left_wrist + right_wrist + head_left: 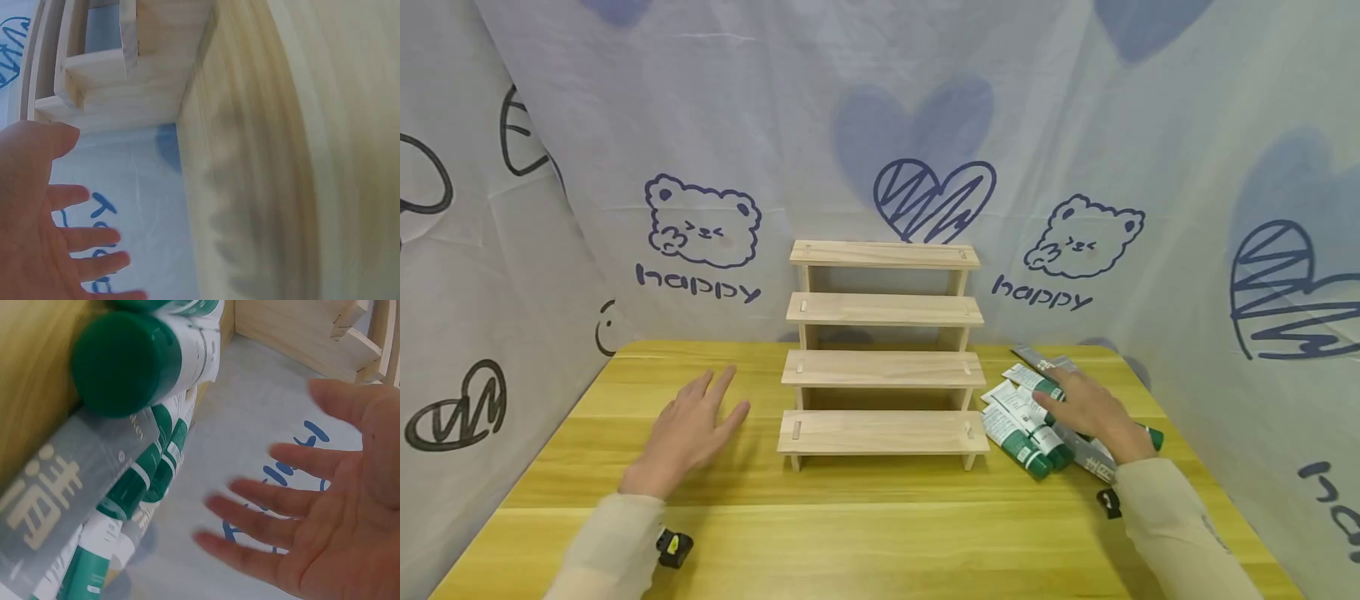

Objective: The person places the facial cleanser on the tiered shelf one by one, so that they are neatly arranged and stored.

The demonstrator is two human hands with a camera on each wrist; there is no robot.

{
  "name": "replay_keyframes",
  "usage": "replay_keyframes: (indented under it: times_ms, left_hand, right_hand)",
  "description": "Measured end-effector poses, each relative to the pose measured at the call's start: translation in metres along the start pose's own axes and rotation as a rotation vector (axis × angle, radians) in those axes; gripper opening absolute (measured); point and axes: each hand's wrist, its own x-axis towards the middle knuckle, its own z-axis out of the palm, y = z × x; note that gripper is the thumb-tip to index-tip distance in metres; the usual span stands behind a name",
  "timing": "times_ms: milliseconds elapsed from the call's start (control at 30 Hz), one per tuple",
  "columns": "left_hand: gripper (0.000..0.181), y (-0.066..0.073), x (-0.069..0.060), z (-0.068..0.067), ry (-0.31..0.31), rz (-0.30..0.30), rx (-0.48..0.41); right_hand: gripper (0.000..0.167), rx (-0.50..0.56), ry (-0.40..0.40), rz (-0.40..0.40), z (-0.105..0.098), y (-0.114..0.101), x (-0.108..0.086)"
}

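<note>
My left hand hovers over the table left of a four-step wooden rack, its fingers spread and holding nothing. In the left wrist view the same hand has straight, parted fingers beside the rack. Over a pile of green-and-white squeeze tubes at the right is my right hand. The right wrist view has this hand with fingers extended, apart from the tubes. A green-capped tube and a grey tube with pale characters lie close to that camera.
The rack stands mid-table near the back, against a white cloth printed with hearts and bears. Cloth also hangs along both sides of the wooden table. Black wrist devices show at both sleeves.
</note>
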Motion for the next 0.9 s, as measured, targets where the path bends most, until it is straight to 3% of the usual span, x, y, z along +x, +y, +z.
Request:
replay_keyframes:
  times_ms: [167, 400, 600, 900]
  left_hand:
    - [0.064, 0.003, 0.0, 0.011, -0.023, 0.049, -0.195]
    - [0.051, 0.01, -0.003, 0.029, -0.011, 0.108, -0.365]
    - [0.047, 0.013, -0.003, 0.037, -0.009, 0.085, -0.458]
    - [0.047, 0.015, -0.003, 0.045, -0.073, 0.048, -0.584]
  right_hand:
    - [0.046, 0.088, -0.038, 0.011, 0.0, 0.001, 0.003]
    - [0.041, 0.108, -0.047, 0.035, 0.007, 0.007, 0.008]
    - [0.043, 0.14, -0.082, 0.052, 0.013, 0.009, 0.011]
    - [0.045, 0.172, -0.08, 0.032, 0.017, 0.01, 0.013]
